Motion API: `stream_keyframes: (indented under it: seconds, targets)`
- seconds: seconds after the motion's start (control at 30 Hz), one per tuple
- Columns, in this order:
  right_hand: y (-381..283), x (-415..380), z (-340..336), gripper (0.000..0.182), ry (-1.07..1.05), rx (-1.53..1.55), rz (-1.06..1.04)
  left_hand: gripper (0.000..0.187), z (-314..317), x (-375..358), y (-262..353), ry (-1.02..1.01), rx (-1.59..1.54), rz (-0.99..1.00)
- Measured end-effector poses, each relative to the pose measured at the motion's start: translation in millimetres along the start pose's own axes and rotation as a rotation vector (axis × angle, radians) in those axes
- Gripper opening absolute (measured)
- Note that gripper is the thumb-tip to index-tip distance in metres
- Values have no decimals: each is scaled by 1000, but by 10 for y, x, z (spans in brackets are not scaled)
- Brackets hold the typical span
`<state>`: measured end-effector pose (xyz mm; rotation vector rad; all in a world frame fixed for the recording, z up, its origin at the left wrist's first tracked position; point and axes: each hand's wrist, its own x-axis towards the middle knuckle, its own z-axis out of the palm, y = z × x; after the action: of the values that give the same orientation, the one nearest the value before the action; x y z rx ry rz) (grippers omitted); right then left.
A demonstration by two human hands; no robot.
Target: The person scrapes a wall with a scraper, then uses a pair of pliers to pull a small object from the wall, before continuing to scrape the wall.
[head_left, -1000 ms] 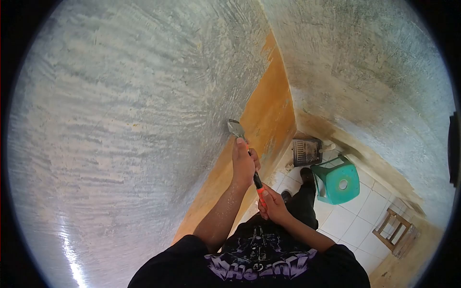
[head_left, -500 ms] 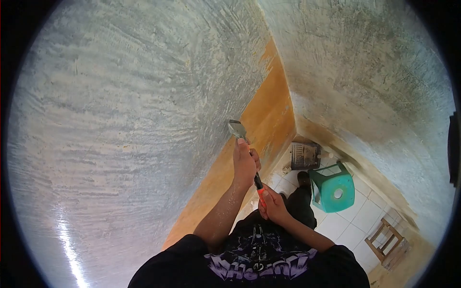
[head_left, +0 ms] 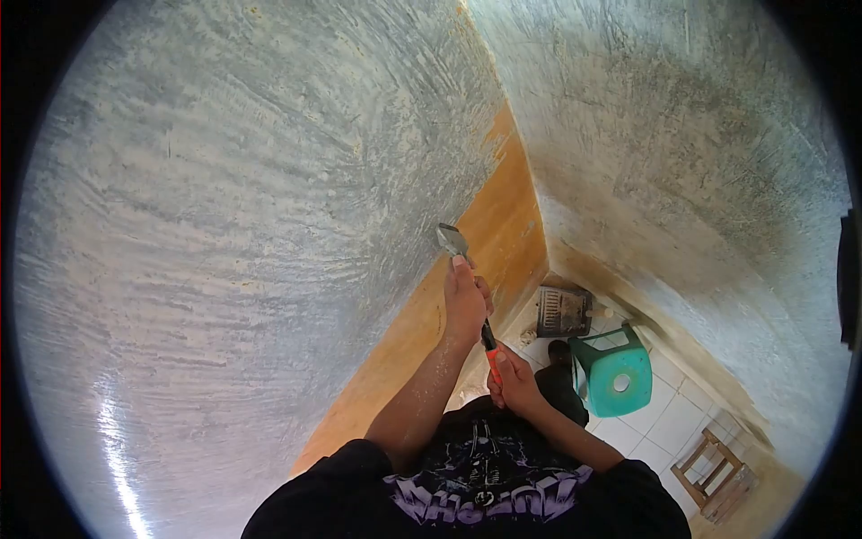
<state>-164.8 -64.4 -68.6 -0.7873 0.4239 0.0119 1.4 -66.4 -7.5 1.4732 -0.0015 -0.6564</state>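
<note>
A long-handled scraper point(head_left: 489, 335) with a black and orange-red handle runs between my two hands. My left hand point(head_left: 463, 304) is wrapped around its upper part just below the metal head, thumb pointing along it. Lower down, near my chest, my right hand point(head_left: 515, 381) grips the orange-red end of the handle. The flat blade overlaps the scraped grey wall point(head_left: 296, 225), close to the border of the remaining orange paint band point(head_left: 498, 220). Whitish specks dot my left forearm.
On the right, a second wall point(head_left: 664, 162) meets this one at a corner. Below on the white tiled floor point(head_left: 642, 422) are a green plastic stool point(head_left: 624, 382), a dark slotted box-like object point(head_left: 563, 311) and a small wooden stool point(head_left: 708, 467). My shoe is beside the green stool.
The scraper and both hands have shifted slightly to the right in view, while the corner and stools have moved slightly left and the stools down. Both hands keep their grip.
</note>
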Motion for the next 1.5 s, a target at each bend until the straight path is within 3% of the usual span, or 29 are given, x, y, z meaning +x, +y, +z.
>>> stream_keyframes:
  seconds: [0.33,0.63,0.87,1.13,1.23,1.5]
  targets:
    - [30,-112,-31,52,75,-24,16,40,-78,-87,-14,-39,-85,-4]
    - [136,-271,43,50,-73,19,54,40,-402,-347,-145,-19,-190,14]
    - [49,-251,17,47,43,-59,50,41,-266,-255,-176,-7,-173,20]
    - [135,-206,71,46,62,-106,-33,40,-290,-254,-182,0,-148,19]
    - [110,-228,121,45,42,-49,25,41,-324,-282,-116,-5,-131,10]
    - [511,-264,77,42,41,5,-43,40,-487,-365,-189,-24,-173,-2]
